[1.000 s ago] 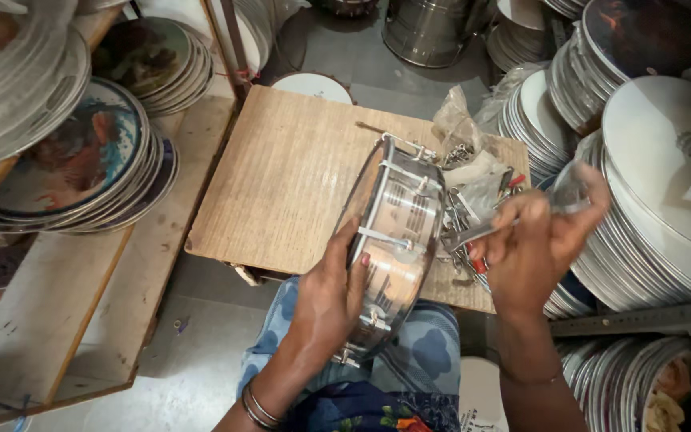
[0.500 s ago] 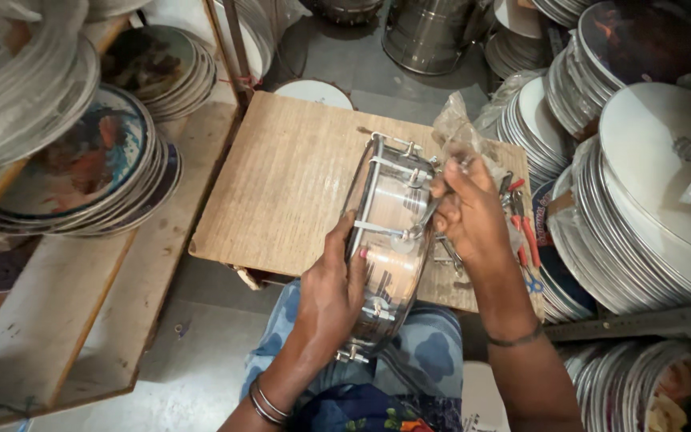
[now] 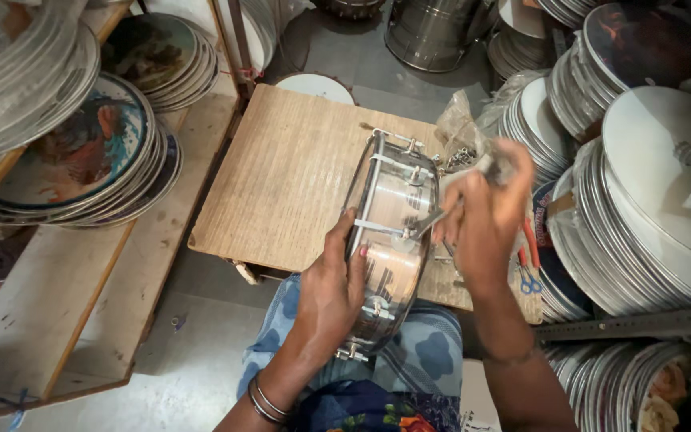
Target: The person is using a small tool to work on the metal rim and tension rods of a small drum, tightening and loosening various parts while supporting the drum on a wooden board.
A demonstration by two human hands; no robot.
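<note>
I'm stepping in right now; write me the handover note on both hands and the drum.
Left hand: grips the near rim of the shiny metal drum shell, which stands on edge at the near edge of the wooden board.
Right hand: holds a metal tuning tool, tip on a lug on the shell's side.
Nearby: clear bag of small metal fittings, red-handled pliers on the board.
Done: lugs and rods sit around the shell.
Left: I cannot tell how many lugs are tightened.

We look down on a wooden counter over grey floor, wooden shelves left of it, stacked discs right.
</note>
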